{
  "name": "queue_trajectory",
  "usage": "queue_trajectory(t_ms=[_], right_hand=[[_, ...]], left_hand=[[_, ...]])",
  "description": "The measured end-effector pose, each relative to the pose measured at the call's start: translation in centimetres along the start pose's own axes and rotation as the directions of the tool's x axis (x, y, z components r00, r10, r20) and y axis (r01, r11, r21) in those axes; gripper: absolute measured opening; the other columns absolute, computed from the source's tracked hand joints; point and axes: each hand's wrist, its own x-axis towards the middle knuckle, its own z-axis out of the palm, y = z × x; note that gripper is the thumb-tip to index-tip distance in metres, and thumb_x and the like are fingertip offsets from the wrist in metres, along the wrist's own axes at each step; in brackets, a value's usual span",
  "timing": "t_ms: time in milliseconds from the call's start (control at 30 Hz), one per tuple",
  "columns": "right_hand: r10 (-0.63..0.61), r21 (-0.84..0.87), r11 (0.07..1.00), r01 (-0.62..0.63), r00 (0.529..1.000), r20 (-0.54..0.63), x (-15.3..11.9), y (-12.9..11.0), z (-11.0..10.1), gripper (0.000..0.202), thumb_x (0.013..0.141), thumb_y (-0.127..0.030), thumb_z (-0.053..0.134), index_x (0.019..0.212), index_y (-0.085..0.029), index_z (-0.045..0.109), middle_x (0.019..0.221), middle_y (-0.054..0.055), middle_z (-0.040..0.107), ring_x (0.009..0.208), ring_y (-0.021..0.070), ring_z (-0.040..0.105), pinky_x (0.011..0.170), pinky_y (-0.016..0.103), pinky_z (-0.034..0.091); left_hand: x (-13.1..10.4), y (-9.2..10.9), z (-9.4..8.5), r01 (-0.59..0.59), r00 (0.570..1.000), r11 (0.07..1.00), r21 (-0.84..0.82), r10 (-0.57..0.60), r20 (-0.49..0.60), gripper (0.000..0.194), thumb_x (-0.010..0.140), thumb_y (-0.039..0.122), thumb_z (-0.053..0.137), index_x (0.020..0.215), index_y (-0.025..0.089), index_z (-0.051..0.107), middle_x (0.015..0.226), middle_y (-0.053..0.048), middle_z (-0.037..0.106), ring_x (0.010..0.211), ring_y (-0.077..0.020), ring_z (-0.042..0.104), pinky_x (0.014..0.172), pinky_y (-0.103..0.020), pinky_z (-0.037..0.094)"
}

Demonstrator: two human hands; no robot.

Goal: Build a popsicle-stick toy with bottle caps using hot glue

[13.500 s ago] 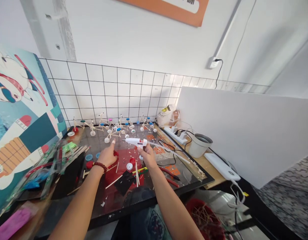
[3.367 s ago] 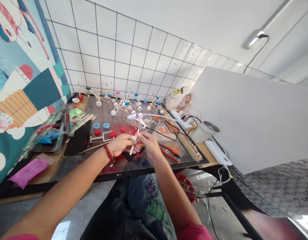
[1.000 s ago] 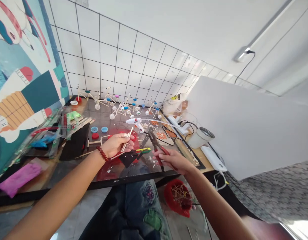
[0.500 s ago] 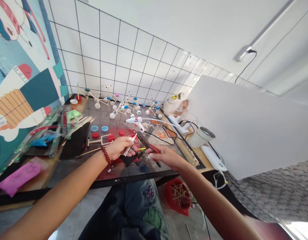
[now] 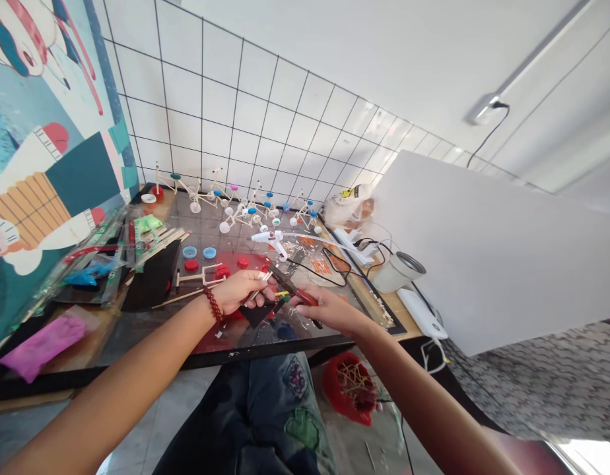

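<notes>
Between the fingers of my left hand [image 5: 243, 290] are thin pale wooden sticks [image 5: 266, 276], pointing up and to the right. My right hand [image 5: 321, 309] grips the red handles of a pair of pliers [image 5: 305, 297], whose dark jaws are at the sticks' upper ends. Whether the jaws bite into the wood is too small to tell. Behind the hands a white glue gun [image 5: 270, 239] lies on the table. Left of my left hand rest a small stick frame [image 5: 196, 278] and red bottle caps [image 5: 191, 264]. A black piece [image 5: 258, 315] lies below my fingers.
Several stick-and-cap models [image 5: 250, 210] stand along the back by the wire grid. Plastic packets and a pink bag [image 5: 42, 346] lie at left. A power strip [image 5: 357, 245] and a grey-white container [image 5: 399, 270] are at right. A red bin [image 5: 349, 389] of sticks stands below the table.
The pliers' jaws have come up against the upper ends of the sticks in my left hand. The view has shifted slightly; the rest lies as before.
</notes>
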Motion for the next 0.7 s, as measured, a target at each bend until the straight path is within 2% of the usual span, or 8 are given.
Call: queue_trajectory(t_ms=[67,233,367,400,567,700], right_hand=[[-0.001,-0.022,1.000,0.001,1.000,-0.011,0.1,0.1,0.2,0.021,0.077,-0.035,0.067,0.088,-0.017,0.071,0.092,0.004,0.066,0.087,0.0204,0.058,0.077,0.030,0.044],[0.099,-0.050,0.994,-0.101,0.994,-0.038,0.4,0.8,0.9,0.023,0.080,-0.039,0.061,0.082,-0.017,0.064,0.070,-0.002,0.056,0.067,0.0147,0.050,0.064,0.027,0.038],[0.133,-0.146,0.975,-0.167,0.967,-0.219,0.7,1.6,1.4,0.030,0.075,-0.040,0.069,0.091,-0.017,0.058,0.077,-0.001,0.058,0.071,0.0157,0.052,0.065,0.027,0.040],[0.137,-0.155,0.972,-0.176,0.963,-0.233,0.8,1.8,1.3,0.032,0.074,-0.039,0.070,0.094,-0.017,0.059,0.080,-0.001,0.059,0.074,0.0166,0.054,0.067,0.028,0.041],[0.158,-0.264,0.949,-0.172,0.985,-0.074,1.1,1.7,0.8,0.025,0.076,-0.036,0.068,0.093,-0.019,0.062,0.084,0.002,0.062,0.082,0.0212,0.057,0.077,0.034,0.044],[0.161,-0.144,0.976,-0.163,0.987,-0.026,1.2,1.0,0.8,0.032,0.075,-0.027,0.065,0.106,-0.018,0.059,0.097,0.004,0.063,0.093,0.0226,0.056,0.084,0.036,0.044]], left_hand=[[0.0,-0.1,0.0,0.014,1.000,1.000,0.016,-0.014,0.012,0.014,0.081,0.018,0.068,0.091,0.009,0.064,0.069,-0.007,0.070,0.044,-0.0071,0.054,0.035,-0.014,0.028],[0.0,-0.1,0.1,-0.011,1.000,1.000,0.016,0.010,0.013,0.016,0.081,0.020,0.067,0.092,0.010,0.062,0.064,-0.004,0.065,0.041,-0.0059,0.046,0.035,-0.015,0.023],[0.1,-0.3,0.1,-0.041,0.999,0.999,0.026,0.041,0.013,0.016,0.081,0.021,0.066,0.091,0.012,0.060,0.062,-0.002,0.062,0.040,-0.0044,0.039,0.037,-0.014,0.019],[0.1,-0.4,0.1,-0.058,0.998,0.998,0.031,0.057,0.014,0.017,0.080,0.022,0.067,0.092,0.012,0.060,0.063,-0.002,0.062,0.040,-0.0044,0.038,0.037,-0.015,0.019],[-0.1,-0.5,0.4,-0.133,0.991,0.988,0.082,0.130,0.037,0.020,0.081,0.025,0.066,0.095,0.012,0.062,0.065,-0.002,0.062,0.043,-0.0046,0.037,0.041,-0.015,0.021],[-0.1,-0.5,0.5,-0.162,0.987,0.977,0.139,0.161,0.019,0.012,0.082,0.024,0.063,0.087,0.013,0.060,0.063,-0.001,0.061,0.043,-0.0039,0.035,0.042,-0.015,0.021]])
